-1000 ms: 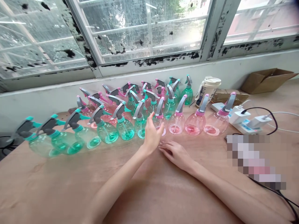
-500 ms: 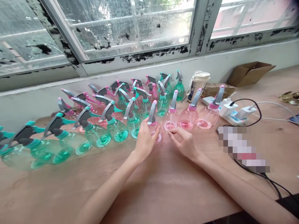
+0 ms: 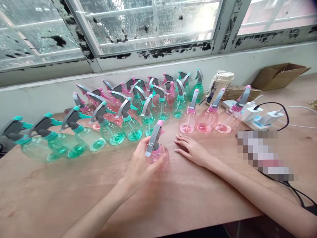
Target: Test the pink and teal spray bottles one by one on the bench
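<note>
My left hand [image 3: 140, 165] is closed round a pink spray bottle [image 3: 158, 155] with a grey trigger head, held just above the wooden table [image 3: 49, 185] in front of the row. Just to its right, my right hand [image 3: 192, 150] lies flat on the table with its fingers stretched out, holding nothing. Behind both hands stand rows of green spray bottles [image 3: 112, 130] and pink spray bottles [image 3: 206, 119].
A white lidded cup [image 3: 220, 86] stands by the wall. A power strip with plugs and cables [image 3: 260, 115] lies at the right, with an open cardboard box [image 3: 279, 74] behind it. A blurred patch [image 3: 264, 153] covers something on the table. Windows run along the back.
My left hand has taken one pink bottle out of the front row and drawn it toward me. My right hand has settled flat on the table.
</note>
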Motion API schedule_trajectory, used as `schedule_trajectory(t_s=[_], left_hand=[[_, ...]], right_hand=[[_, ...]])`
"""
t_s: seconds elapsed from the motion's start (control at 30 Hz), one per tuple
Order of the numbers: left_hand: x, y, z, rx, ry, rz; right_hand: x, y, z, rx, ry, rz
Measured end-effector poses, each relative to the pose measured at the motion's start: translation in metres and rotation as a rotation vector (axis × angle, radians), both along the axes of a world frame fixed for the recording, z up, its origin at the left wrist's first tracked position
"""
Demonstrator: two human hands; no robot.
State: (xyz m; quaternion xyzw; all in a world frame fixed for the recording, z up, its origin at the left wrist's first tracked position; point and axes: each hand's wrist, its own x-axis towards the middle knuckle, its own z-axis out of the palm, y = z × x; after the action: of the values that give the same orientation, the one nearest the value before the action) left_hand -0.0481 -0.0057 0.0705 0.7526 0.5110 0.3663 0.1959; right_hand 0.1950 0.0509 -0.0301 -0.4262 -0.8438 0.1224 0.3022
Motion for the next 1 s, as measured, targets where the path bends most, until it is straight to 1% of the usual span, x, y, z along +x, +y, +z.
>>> schedule_trajectory(t_s=[0.13, 0.27, 0.37, 0.5, 0.7, 0.83, 1.0], left_hand=[[0.002, 0.007, 0.005, 0.0, -0.1, -0.051], [0.008, 0.024, 0.009, -0.093, -0.251, -0.154], [0.01, 0.033, 0.012, -0.136, -0.338, -0.184], [0.01, 0.036, 0.014, -0.098, -0.312, -0.2], [0.011, 0.036, 0.009, 0.089, -0.225, -0.135], [0.011, 0.035, 0.006, 0.086, -0.208, -0.141], [0.011, 0.034, 0.012, 0.134, -0.148, -0.128]], right_hand=[[-0.001, 0.0, 0.001, 0.021, -0.025, -0.005], [-0.002, -0.001, 0.001, 0.037, -0.056, 0.002], [-0.003, -0.001, 0.001, 0.036, -0.055, 0.0], [-0.003, -0.001, 0.001, 0.034, -0.057, 0.001], [-0.002, 0.0, 0.002, -0.003, -0.042, -0.003], [0.001, 0.0, 0.004, -0.056, -0.025, -0.006], [0.003, 0.0, 0.005, -0.091, -0.054, 0.004]])
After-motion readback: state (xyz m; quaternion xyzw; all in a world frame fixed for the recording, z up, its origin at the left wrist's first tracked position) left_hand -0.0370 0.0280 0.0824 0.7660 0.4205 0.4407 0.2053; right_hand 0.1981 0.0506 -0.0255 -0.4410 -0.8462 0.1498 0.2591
